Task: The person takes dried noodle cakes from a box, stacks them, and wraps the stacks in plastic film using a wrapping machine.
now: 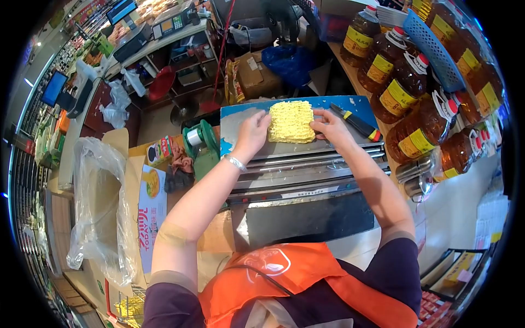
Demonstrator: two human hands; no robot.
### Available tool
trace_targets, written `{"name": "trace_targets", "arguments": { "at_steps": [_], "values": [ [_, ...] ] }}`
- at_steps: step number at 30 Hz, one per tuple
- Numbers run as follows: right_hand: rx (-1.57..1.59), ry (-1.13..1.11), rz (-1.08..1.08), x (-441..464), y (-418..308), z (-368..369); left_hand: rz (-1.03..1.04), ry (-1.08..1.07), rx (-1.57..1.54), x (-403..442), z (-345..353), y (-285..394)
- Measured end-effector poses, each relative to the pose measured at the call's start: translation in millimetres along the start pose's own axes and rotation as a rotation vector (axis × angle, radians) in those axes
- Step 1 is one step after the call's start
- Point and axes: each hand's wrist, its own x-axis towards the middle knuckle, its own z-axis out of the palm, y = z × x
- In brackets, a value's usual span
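Note:
A square yellow block of dried noodles (pixel 291 121) lies on the flat top of a wrapping machine (pixel 249 147) with a blue and grey surface. At the block's left edge is my left hand (pixel 253 133), its fingertips against the side. My right hand (pixel 330 129) touches the right edge with thumb and fingers. The block is held between both hands. A knife with a black and yellow handle (pixel 358 126) rests on the surface to the right of my right hand.
Large oil bottles (pixel 398 98) and a blue basket (pixel 435 50) stand on the right. To the left are a green tape dispenser (pixel 201 143), an open carton lined with clear plastic (pixel 98 202) and a printed white box (pixel 152 213). Cardboard boxes (pixel 254 76) sit behind.

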Motion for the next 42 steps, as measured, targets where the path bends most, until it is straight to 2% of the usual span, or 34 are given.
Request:
{"name": "trace_targets", "arguments": {
  "at_steps": [5, 8, 9, 15, 18, 19, 20, 21, 22, 24, 26, 28, 29, 30, 31, 34, 36, 38, 40, 41, 42],
  "values": [
    [-0.017, -0.086, 0.053, -2.2, -5.2, -8.8, -0.118, -0.164, -0.239, -23.7, 2.4, 55.8],
    [-0.118, -0.080, 0.092, -7.2, -16.3, -31.5, -0.145, -0.210, -0.369, -26.1, 22.9, 54.8],
    [-0.123, -0.113, 0.109, -10.0, -20.9, -40.9, -0.129, -0.213, -0.318, -26.0, 32.4, 53.6],
    [-0.183, 0.067, 0.105, -25.5, -8.4, -71.0, 0.003, -0.233, -0.190, -33.4, 70.3, 64.7],
    [-0.389, -0.024, 0.076, -14.5, -0.5, -76.6, -0.001, -0.139, -0.172, -39.9, 69.4, 61.3],
    [-0.266, -0.056, 0.051, -11.4, 9.6, -83.2, 0.184, -0.014, -0.032, -35.1, 82.3, 43.6],
    [-0.369, -0.012, 0.055, -13.1, -2.2, -75.2, 0.049, -0.130, -0.061, -34.4, 76.4, 52.1],
    [-0.312, 0.063, 0.007, -14.8, 3.8, -76.4, -0.021, -0.180, -0.170, -53.0, 55.1, 76.2],
    [-0.457, 0.060, -0.025, -13.7, 0.0, -84.4, 0.238, -0.009, -0.092, -55.3, 64.9, 61.4],
    [-0.625, 0.188, -0.223, -3.1, -4.8, -91.1, 0.350, -0.109, 0.026, -89.2, 4.2, 92.5],
    [-0.554, 0.160, -0.316, -5.8, -25.2, -76.2, 0.409, -0.265, -0.032, -132.1, -92.7, 126.5],
    [-0.547, 0.019, -0.403, 0.4, -42.6, -59.9, 0.486, -0.120, 0.015, -171.4, -178.2, 127.0],
    [-0.562, -0.027, -0.427, -7.3, -60.4, -34.9, 0.413, -0.061, 0.114, -196.3, -230.1, 133.2],
    [-0.564, -0.098, -0.429, -17.5, -79.5, -5.8, 0.473, 0.062, 0.095, -209.3, -267.5, 112.2],
    [-0.567, -0.170, -0.430, -27.7, -100.0, 25.3, 0.283, 0.179, -0.049, -234.6, -302.9, 103.8],
    [-0.537, -0.391, -0.470, -53.4, -149.8, 129.2, 0.065, 0.424, 0.677, -322.5, -379.7, 50.4],
    [-0.477, -0.563, -0.512, -73.0, -183.5, 208.6, -0.108, 0.288, 0.808, -374.9, -380.3, -6.5],
    [-0.420, -0.750, -0.555, -86.9, -209.1, 289.6, -0.039, 0.196, 0.647, -406.4, -367.8, -42.9],
    [-0.524, -0.905, -0.630, -97.4, -229.9, 371.1, -0.103, 0.158, 0.368, -419.3, -363.1, -42.7],
    [-0.601, -0.960, -0.652, -100.6, -235.4, 410.2, -0.205, 0.079, 0.439, -419.2, -366.4, -37.2],
    [-0.678, -1.017, -0.672, -101.0, -237.0, 448.3, -0.158, 0.113, 0.424, -421.1, -364.5, -46.0]
  ]
}}
